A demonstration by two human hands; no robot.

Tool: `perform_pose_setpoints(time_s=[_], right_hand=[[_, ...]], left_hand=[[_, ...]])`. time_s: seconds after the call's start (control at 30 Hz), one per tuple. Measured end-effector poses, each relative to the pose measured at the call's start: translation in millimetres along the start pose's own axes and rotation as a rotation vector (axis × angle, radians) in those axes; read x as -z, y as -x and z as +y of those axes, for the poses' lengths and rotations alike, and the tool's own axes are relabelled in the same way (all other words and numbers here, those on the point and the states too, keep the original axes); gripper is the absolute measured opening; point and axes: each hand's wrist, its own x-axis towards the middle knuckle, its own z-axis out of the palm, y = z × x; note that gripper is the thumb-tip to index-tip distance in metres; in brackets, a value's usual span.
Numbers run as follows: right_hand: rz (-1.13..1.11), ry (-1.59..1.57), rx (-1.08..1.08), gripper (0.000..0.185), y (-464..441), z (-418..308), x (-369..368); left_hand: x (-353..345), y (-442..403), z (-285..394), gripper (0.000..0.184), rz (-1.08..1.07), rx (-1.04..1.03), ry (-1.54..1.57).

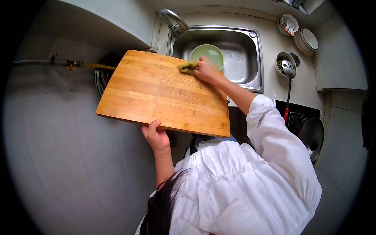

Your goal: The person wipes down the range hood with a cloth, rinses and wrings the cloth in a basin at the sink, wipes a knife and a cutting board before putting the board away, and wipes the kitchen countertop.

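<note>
A large wooden cutting board (156, 92) is held up in front of me, its far edge overlapping the sink. My left hand (155, 135) grips its near edge, thumb on top and the other fingers hidden underneath. My right hand (206, 71), slightly blurred, is closed on a yellow-green cloth (188, 67) pressed against the board's upper right part. Fine scratches mark the wood near the middle. Just beyond the right hand, a light green bowl (207, 53) sits in the steel sink (243, 70), partly hidden by the board and hand.
A faucet (174, 23) curves over the sink's left corner. On the right counter stand stacked bowls (309, 39), a bowl with spoons (289, 22), and a bowl of greens (282, 58) with a ladle (289, 84). A lidded black pan (312, 135) rests on the stove.
</note>
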Motion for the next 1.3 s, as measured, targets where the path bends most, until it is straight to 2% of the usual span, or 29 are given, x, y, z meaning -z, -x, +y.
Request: perform_pose_setpoints(time_s=[0.03, 0.1, 0.17, 0.23, 0.3, 0.33, 0.4, 0.43, 0.47, 0.53, 0.6, 0.7, 0.77, 0.83, 0.9, 0.97, 1.03, 1.1, 1.17, 1.2, 1.27, 1.3], right_hand=[[-0.018, 0.001, -0.064, 0.028, 3.6, 2.6, 6.9], [-0.066, -0.136, -0.001, 0.024, 18.1, -6.4, 12.6], [-0.079, -0.498, 0.12, 0.022, 65.7, -65.3, 51.1], [-0.145, -0.557, 0.339, 0.026, 118.0, -96.2, 62.6], [-0.187, -0.46, 0.526, 0.028, 156.9, -123.6, 97.7], [-0.196, -0.462, 0.531, 0.028, 157.3, -119.2, 96.6], [-0.027, -0.347, 0.415, 0.028, 148.2, -98.2, 85.7], [-0.042, -0.2, 0.279, 0.029, 134.7, -72.0, 69.7], [0.037, -0.145, 0.206, 0.025, 118.3, -41.7, 57.9], [-0.05, 0.196, -0.077, 0.022, 78.3, 30.9, 42.5], [0.042, 0.094, -0.261, 0.022, 54.8, 74.2, 47.6], [0.234, -0.271, -0.116, 0.022, 46.4, 27.9, 72.6], [0.22, -0.304, 0.03, 0.022, 53.9, -9.8, 58.2], [0.029, -0.123, 0.043, 0.02, 65.7, -57.7, 51.4], [-0.019, -0.322, 0.201, 0.02, 85.8, -112.9, 44.4], [-0.117, -0.391, 0.397, 0.019, 112.4, -171.4, 43.3], [-0.248, -0.542, 0.663, 0.018, 142.9, -228.8, 60.9], [-0.323, -0.52, 0.977, 0.019, 159.4, -252.2, 69.4], [-0.379, -0.478, 1.114, 0.018, 177.7, -253.3, 72.4], [-0.428, -0.435, 1.218, 0.018, 183.3, -248.0, 75.1], [-0.554, -0.297, 1.198, 0.018, 184.8, -227.5, 84.9], [-0.595, -0.141, 1.109, 0.018, 179.6, -208.7, 87.5]], left_hand=[[1.4, -0.4, 0.6, 0.043, 0.008, -0.011, 0.003], [1.4, -1.2, 0.5, 0.043, 0.015, -0.023, 0.007], [0.3, -0.6, -0.9, 0.044, 0.024, -0.023, 0.014], [-1.2, -0.6, -2.2, 0.045, 0.025, -0.019, 0.028], [1.1, 1.0, -2.8, 0.047, 0.033, -0.017, 0.042], [3.7, 3.0, -2.5, 0.046, 0.022, 0.003, 0.05], [5.7, 10.2, -2.3, 0.046, 0.022, 0.016, 0.063], [3.2, 14.9, -1.4, 0.045, 0.045, -0.01, 0.042], [2.0, 18.3, 0.2, 0.045, 0.066, -0.037, 0.021], [9.7, 22.4, 6.7, 0.043, 0.053, -0.076, 0.013], [10.4, 22.2, 14.2, 0.041, 0.039, -0.128, 0.009], [16.2, 31.2, 24.4, 0.04, 0.109, -0.137, 0.061], [19.5, 28.6, 23.1, 0.04, 0.098, -0.09, 0.127], [22.2, 30.2, 20.5, 0.041, 0.116, -0.13, 0.127], [29.2, 34.1, 18.6, 0.041, 0.141, -0.167, 0.13], [39.1, 39.9, 18.0, 0.038, 0.158, -0.206, 0.146], [51.3, 49.3, 22.4, 0.032, 0.159, -0.175, 0.165], [55.8, 62.4, 43.3, 0.029, 0.249, -0.169, 0.175], [75.0, 76.7, 56.3, 0.03, 0.252, -0.136, 0.167], [90.3, 80.7, 54.2, 0.033, 0.185, -0.224, 0.265], [113.9, 99.3, 65.4, 0.035, 0.237, -0.259, 0.277], [125.0, 109.2, 73.7, 0.036, 0.272, -0.265, 0.267]])
